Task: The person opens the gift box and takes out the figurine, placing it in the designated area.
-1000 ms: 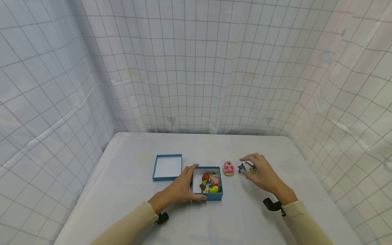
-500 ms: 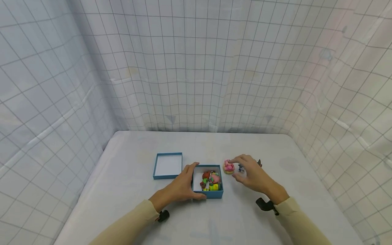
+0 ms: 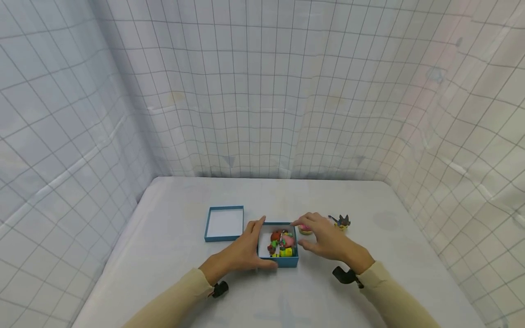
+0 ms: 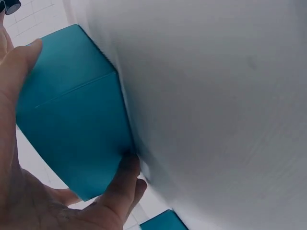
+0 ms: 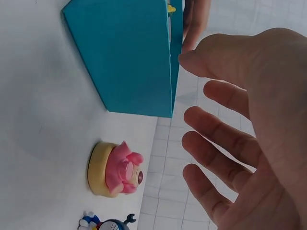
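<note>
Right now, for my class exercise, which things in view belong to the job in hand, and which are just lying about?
Probably in the job:
blue box, gripped by the left hand
toys inside
right hand, holding nothing, near the box's rim

Lying about, though possibly needed:
lid
pink toy
dark-eared toy
</note>
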A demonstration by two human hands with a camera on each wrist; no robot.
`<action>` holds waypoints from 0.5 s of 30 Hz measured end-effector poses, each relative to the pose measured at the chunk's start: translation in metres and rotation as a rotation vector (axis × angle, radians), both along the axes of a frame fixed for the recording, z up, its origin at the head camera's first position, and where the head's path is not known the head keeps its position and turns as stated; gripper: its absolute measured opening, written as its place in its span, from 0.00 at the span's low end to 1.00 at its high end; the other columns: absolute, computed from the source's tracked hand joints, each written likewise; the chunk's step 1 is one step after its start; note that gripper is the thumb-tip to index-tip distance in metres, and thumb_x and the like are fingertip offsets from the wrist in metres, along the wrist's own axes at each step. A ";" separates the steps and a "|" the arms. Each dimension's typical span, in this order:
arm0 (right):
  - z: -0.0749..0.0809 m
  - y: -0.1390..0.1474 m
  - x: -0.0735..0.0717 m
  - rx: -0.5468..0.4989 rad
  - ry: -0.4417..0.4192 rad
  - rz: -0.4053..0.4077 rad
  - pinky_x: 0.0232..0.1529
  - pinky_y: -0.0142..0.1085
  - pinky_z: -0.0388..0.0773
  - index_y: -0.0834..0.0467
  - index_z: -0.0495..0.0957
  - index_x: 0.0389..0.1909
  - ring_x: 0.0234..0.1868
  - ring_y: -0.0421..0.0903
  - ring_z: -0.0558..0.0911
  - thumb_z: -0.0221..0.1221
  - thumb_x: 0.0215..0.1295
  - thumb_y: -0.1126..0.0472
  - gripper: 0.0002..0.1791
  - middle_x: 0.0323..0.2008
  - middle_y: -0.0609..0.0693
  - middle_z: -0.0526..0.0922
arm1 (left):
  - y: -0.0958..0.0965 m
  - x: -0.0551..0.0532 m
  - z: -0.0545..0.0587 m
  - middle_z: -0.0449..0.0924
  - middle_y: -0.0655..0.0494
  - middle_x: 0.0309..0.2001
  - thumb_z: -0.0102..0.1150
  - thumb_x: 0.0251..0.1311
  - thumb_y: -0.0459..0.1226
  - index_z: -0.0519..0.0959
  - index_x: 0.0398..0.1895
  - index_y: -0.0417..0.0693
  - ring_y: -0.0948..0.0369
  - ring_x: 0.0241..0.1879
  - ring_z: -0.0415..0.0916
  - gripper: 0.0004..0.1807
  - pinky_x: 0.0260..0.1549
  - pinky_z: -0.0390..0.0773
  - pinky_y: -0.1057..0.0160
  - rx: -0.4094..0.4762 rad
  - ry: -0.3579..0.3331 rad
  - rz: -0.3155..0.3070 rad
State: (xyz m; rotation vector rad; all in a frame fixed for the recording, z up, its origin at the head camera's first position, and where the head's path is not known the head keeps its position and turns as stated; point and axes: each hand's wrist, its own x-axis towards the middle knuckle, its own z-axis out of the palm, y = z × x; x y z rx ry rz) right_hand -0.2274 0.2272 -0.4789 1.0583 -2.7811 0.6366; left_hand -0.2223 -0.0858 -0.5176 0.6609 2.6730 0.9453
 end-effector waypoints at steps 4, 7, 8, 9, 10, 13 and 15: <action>-0.001 -0.006 0.000 0.013 -0.029 0.036 0.66 0.57 0.89 0.54 0.84 0.75 0.68 0.55 0.87 0.77 0.79 0.58 0.27 0.69 0.52 0.88 | 0.002 0.000 0.000 0.55 0.36 0.92 0.86 0.57 0.69 0.46 0.99 0.48 0.38 0.83 0.73 0.79 0.78 0.82 0.33 -0.014 0.036 -0.013; -0.001 -0.011 -0.001 0.022 -0.042 0.054 0.68 0.59 0.88 0.54 0.84 0.75 0.69 0.55 0.86 0.75 0.81 0.57 0.26 0.70 0.53 0.87 | 0.004 -0.001 0.002 0.51 0.38 0.94 0.83 0.58 0.72 0.47 0.99 0.48 0.36 0.86 0.67 0.78 0.76 0.82 0.31 -0.033 0.072 -0.028; -0.001 -0.013 -0.001 0.023 -0.045 0.060 0.68 0.59 0.88 0.54 0.85 0.74 0.69 0.55 0.87 0.74 0.81 0.57 0.25 0.69 0.53 0.88 | 0.005 -0.001 0.003 0.50 0.38 0.95 0.83 0.58 0.72 0.48 0.99 0.48 0.35 0.87 0.66 0.78 0.76 0.83 0.31 -0.043 0.085 -0.035; -0.001 -0.014 -0.001 0.028 -0.047 0.062 0.68 0.59 0.88 0.54 0.85 0.74 0.69 0.55 0.87 0.74 0.82 0.57 0.25 0.69 0.53 0.88 | 0.006 -0.001 0.003 0.49 0.38 0.95 0.82 0.59 0.73 0.48 0.99 0.48 0.35 0.88 0.64 0.78 0.75 0.83 0.31 -0.053 0.100 -0.044; -0.001 -0.016 -0.001 0.031 -0.050 0.065 0.68 0.59 0.88 0.53 0.85 0.74 0.68 0.55 0.87 0.73 0.82 0.57 0.24 0.68 0.53 0.88 | 0.006 -0.001 0.004 0.48 0.38 0.96 0.81 0.59 0.73 0.48 0.99 0.48 0.34 0.89 0.63 0.77 0.75 0.83 0.31 -0.068 0.115 -0.054; -0.001 -0.019 -0.001 0.041 -0.055 0.067 0.67 0.59 0.88 0.53 0.86 0.72 0.67 0.54 0.87 0.73 0.82 0.58 0.22 0.66 0.53 0.89 | 0.009 -0.001 0.004 0.48 0.37 0.95 0.80 0.61 0.73 0.49 0.98 0.45 0.33 0.88 0.63 0.76 0.74 0.84 0.31 -0.104 0.158 -0.086; -0.001 -0.021 -0.002 0.052 -0.059 0.063 0.67 0.58 0.88 0.52 0.87 0.71 0.66 0.53 0.86 0.73 0.82 0.57 0.21 0.65 0.52 0.89 | 0.010 0.000 0.004 0.48 0.36 0.95 0.79 0.62 0.73 0.49 0.98 0.44 0.32 0.88 0.63 0.76 0.74 0.84 0.32 -0.124 0.169 -0.103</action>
